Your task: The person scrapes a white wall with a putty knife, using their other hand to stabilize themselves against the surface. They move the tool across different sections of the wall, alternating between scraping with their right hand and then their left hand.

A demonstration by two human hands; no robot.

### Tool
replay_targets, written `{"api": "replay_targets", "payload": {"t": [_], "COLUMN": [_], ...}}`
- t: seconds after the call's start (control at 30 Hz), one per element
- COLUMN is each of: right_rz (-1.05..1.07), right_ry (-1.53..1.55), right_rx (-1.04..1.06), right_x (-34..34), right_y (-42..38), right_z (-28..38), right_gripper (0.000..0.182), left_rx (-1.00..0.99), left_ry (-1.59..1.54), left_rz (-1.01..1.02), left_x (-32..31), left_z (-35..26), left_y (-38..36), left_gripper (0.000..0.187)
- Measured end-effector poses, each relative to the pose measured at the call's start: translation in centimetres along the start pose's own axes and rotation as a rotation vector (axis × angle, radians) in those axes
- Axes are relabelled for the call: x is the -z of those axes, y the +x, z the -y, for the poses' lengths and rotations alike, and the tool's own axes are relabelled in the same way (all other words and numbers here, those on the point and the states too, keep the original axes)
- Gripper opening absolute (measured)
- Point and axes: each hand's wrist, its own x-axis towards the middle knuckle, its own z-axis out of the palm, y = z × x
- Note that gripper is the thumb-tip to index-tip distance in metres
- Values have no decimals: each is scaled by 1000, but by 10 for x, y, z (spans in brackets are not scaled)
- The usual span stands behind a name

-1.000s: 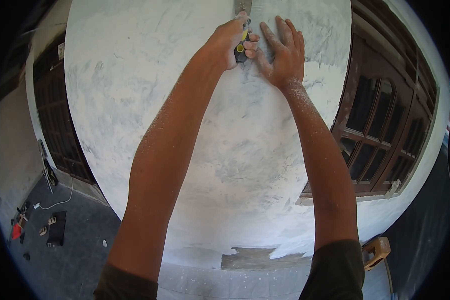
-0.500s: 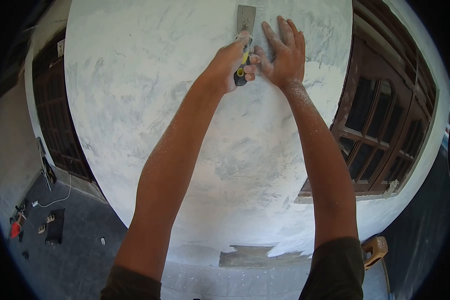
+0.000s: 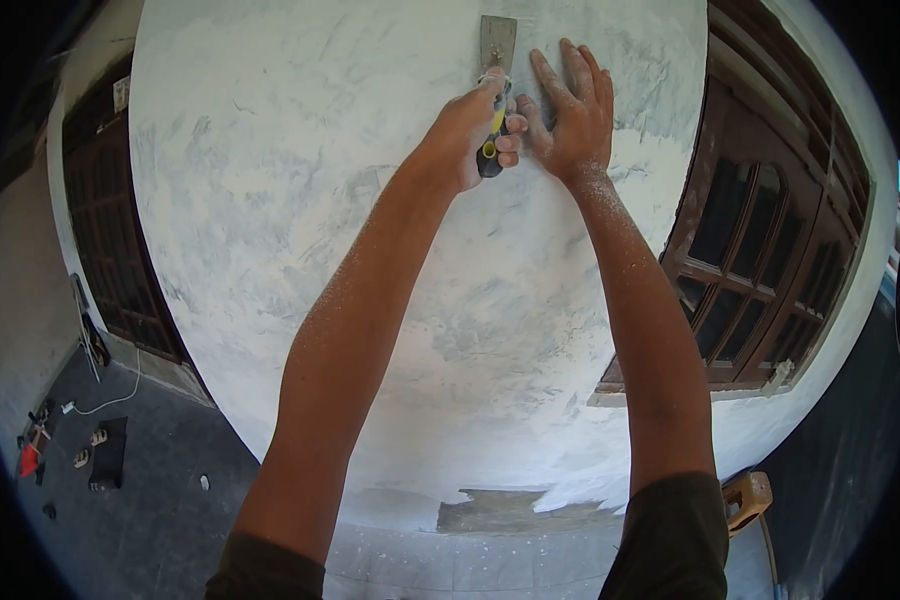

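Note:
My left hand [image 3: 475,125] is wrapped round the black and yellow handle of a putty knife [image 3: 497,42], thumb pressed near the base of the metal blade. The blade points up and lies against the whitish, patchy plastered wall [image 3: 300,200]. Just right of the knife, my right hand [image 3: 578,125] rests on the wall with its fingers spread, holding nothing. White dust coats both hands and the forearms.
A dark wooden window [image 3: 755,250] is set in the wall at right, and a dark door [image 3: 125,220] stands at left. On the grey floor lie a pair of sandals, a white cable [image 3: 110,402] and a red object [image 3: 29,460]. A yellowish stool [image 3: 748,502] stands low right.
My left hand and the putty knife have shifted slightly right and down in view. My right hand stays spread on the wall, appearing a little lower.

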Motion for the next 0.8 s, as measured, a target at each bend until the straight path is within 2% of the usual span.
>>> {"api": "replay_targets", "payload": {"t": [0.2,0.33,0.5,0.6,0.7,0.8], "right_rz": [14,3,17,7,-3,-10], "right_ry": [36,31,19,27,34,30], "right_rx": [4,-8,2,2,-5,1], "right_x": [5,3,4,3,1,2], "right_y": [1,1,2,1,-1,2], "right_z": [1,3,1,1,1,0], "right_gripper": [59,60,59,59,57,56], "left_rx": [-33,76,0,-21,39,-6], "left_ry": [-71,-43,-57,-64,-7,-42], "left_rz": [14,56,58,54,65,87], "left_x": [-17,-1,-11,-6,3,-2], "left_z": [-24,-10,-33,-22,-1,-24], "left_y": [17,-2,33,21,-3,18], "left_gripper": [36,34,36,36,33,33]}}
